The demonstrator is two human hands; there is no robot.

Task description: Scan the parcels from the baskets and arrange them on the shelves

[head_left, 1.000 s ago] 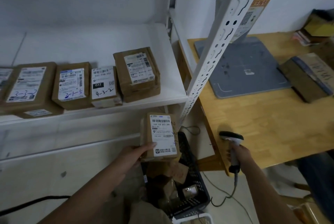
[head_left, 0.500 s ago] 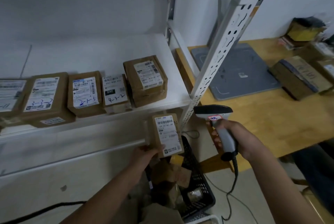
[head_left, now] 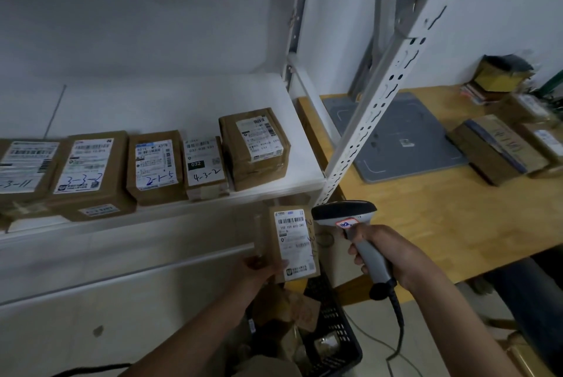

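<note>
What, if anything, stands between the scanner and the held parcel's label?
Nothing visible does. The scanner, gripped by the right hand, sits just right of the parcel that the left hand holds; the gap between them is clear and the barcode is uncovered.

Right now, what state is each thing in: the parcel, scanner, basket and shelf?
Small brown cardboard parcel: held by left hand, label up.
Grey handheld barcode scanner: in grip of right hand, head beside parcel.
Black plastic basket: holds more parcels.
White metal shelf: five parcels in a row, labels up.
</note>
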